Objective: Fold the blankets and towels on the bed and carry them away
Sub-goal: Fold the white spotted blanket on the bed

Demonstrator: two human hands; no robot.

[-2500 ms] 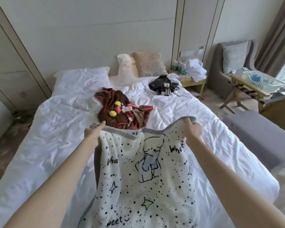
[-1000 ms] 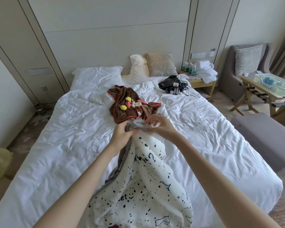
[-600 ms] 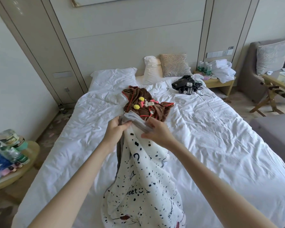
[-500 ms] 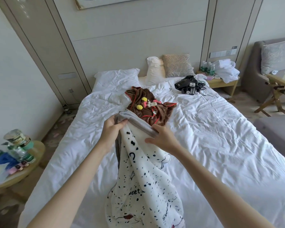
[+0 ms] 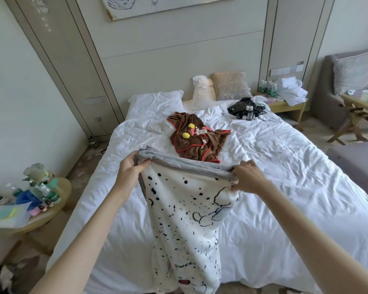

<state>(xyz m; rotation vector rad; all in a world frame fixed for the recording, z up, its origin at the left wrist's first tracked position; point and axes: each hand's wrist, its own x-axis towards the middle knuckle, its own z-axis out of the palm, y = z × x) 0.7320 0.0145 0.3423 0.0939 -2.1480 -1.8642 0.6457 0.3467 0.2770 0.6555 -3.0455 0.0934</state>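
Mid-frame: left hand (image 5: 129,174) and right hand (image 5: 248,179) each have a closed grip on the grey top edge of the white black-speckled fleece blanket (image 5: 187,219), hanging over the white bed (image 5: 285,177), brown red-trimmed towel (image 5: 197,139) just above.

Left hand (image 5: 130,171): centre left of the frame, closed on the left end of the blanket's grey top edge.
Right hand (image 5: 247,179): centre right, closed on the right end of the same edge.
Blanket (image 5: 187,217): white fleece with black speckles and cartoon outlines, grey reverse; held doubled, hanging down to the lower centre.
Brown towel (image 5: 197,139): crumpled at frame centre on the bed, red trim, two yellow pompoms.
Bed (image 5: 285,177): white wrinkled duvet; pillows at the head.
Black devices (image 5: 245,108): upper right of the bed, with cables.
Round side table (image 5: 49,211): lower left, cluttered with bottles.
Nightstand (image 5: 289,103): upper right, bearing bottles and white towels.
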